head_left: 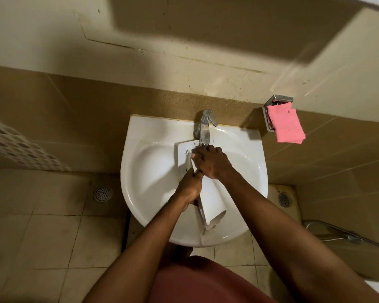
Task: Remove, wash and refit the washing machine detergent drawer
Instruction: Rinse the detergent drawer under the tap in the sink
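Drain [102, 193] in the tiled floor marks the left edge of my head-camera view, with bare floor open between it and the white sink [144, 132], whose back edge butts against the brown wall tiles. Inside the basin I see room to the left of the work and a narrower strip to the right. The left hand [189, 186] grips the left side of the detergent drawer [212, 200] about midway along, fingers curled round its edge. The white drawer lies in the basin with its long axis running near to far: the near end rests at the sink's front rim, and the far end, angled slightly left, sits directly under the spout of the chrome tap [204, 127]. The right hand [210, 162] covers that far end, fingers bent down over it, just below the spout. Right of the sink, a pink sponge [286, 125] hangs from a metal holder [278, 99] on the wall, a second drain [284, 199] sits just beside the rim, and a hose [337, 231] trails along the floor.
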